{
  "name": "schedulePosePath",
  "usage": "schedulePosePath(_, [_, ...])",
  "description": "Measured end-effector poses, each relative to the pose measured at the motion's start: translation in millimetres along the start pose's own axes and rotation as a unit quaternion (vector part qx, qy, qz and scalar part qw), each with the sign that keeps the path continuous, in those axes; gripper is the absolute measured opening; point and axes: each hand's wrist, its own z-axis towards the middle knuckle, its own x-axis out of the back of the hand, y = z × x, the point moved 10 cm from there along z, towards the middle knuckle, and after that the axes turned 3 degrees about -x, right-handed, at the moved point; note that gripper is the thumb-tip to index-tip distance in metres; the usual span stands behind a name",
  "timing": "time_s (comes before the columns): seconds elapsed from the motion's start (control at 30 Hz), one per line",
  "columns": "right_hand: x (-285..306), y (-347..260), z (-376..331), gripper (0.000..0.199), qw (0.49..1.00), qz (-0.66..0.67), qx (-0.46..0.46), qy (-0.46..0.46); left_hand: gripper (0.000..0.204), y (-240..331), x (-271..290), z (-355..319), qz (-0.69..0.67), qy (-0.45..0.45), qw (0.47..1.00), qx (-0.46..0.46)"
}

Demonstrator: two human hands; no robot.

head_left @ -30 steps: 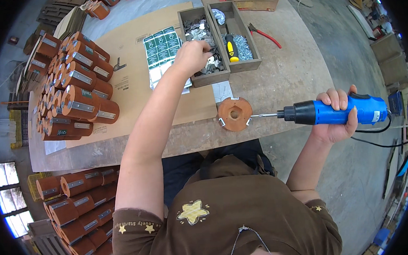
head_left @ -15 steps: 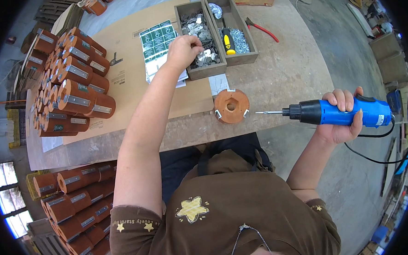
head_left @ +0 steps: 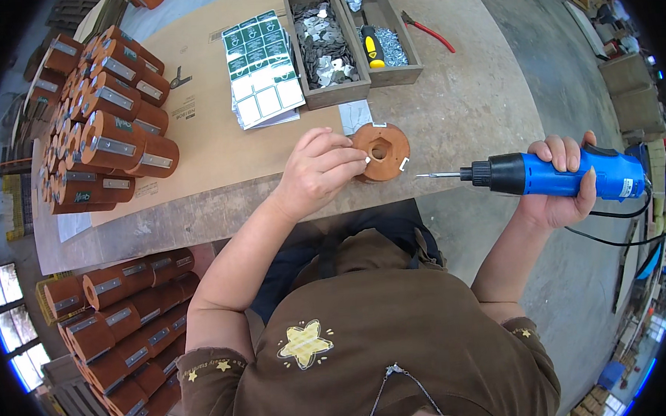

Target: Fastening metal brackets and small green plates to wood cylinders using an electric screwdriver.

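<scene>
My right hand (head_left: 565, 184) is closed around a blue and black electric screwdriver (head_left: 583, 174), its thin bit pointing left. At the table's front edge sits a reddish-brown round block (head_left: 390, 141) with a central hole inside a hexagonal recess. Small metal clips (head_left: 404, 164) show on its rim. The fingers of my left hand (head_left: 320, 171) are pinched together at the block's left side. A small pale spot shows at their tips; whether it is a held piece is not clear. The fingers cover that part of the rim.
Behind the block stand a wooden tray of flat metal pieces (head_left: 323, 46) and another of screws (head_left: 391, 48) with a yellow-black screwdriver (head_left: 372, 48). Label sheets (head_left: 267, 98) lie alongside. Red-handled pliers (head_left: 433, 35) rest right. Brown cylinders (head_left: 111, 140) are stacked left. A cord (head_left: 613, 244) trails from the tool.
My left hand has come from the tray of metal pieces down to the block's left side. The right hand still holds the electric screwdriver in nearly the same place.
</scene>
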Motion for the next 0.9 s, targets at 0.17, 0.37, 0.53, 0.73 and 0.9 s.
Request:
schedulePosePath(0.17, [-10.3, 7.9, -1.6, 0.045, 0.999, -0.011, -0.01, 0.029, 0.027, -14.1, -7.2, -9.6, -0.093, -0.025, 0.994, 0.047])
schedulePosePath(0.37, [-20.7, 8.5, -1.6, 0.046, 0.999, -0.024, -0.018, 0.015, 0.045, -19.5, -16.1, 13.2, -0.081, -0.152, 0.985, 0.016])
schedulePosePath(0.53, [-24.0, 7.8, -2.6, 0.046, 0.999, -0.035, -0.019, 0.007, 0.04, -14.0, -31.8, 10.3, -0.099, -0.164, 0.981, -0.01])
schedulePosePath(0.73, [-24.7, 6.3, -4.5, 0.048, 0.996, -0.085, -0.009, -0.02, 0.036, 10.9, -42.9, 0.1, -0.101, -0.072, 0.987, 0.103])
schedulePosePath(0.9, [-39.6, 16.9, -6.7, 0.05, 0.989, -0.146, -0.005, -0.018, 0.035, 12.3, -32.4, -1.3, -0.106, 0.006, 0.986, 0.13])
